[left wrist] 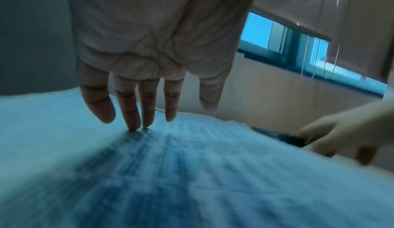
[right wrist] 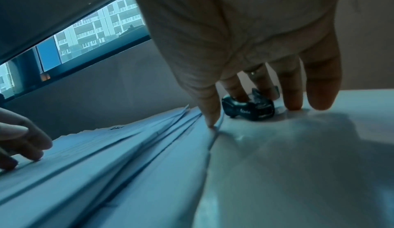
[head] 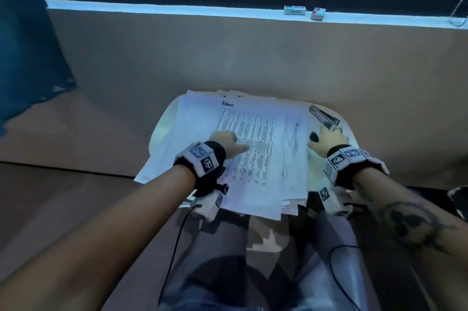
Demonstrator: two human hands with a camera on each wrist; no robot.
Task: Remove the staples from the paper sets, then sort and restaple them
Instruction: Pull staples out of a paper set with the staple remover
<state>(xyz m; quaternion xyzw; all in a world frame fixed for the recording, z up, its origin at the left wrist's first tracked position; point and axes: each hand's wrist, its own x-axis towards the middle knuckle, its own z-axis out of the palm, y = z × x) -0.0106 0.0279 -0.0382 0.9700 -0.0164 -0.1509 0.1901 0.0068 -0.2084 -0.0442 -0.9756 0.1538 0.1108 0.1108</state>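
From the head view, the papers (head: 243,148) are lying in a loose pile on a small white table (head: 162,123). The left hand (head: 224,141) is resting flat on top, probably to stop them sliding. The stapler (head: 324,117) is waiting at the far right.

From the left wrist, straight fingers (left wrist: 132,113) are pressing the top sheet.

From the right wrist, the right hand (right wrist: 245,46) is reaching down around the black staple remover (right wrist: 248,109), fingers spread, not squeezing it yet.
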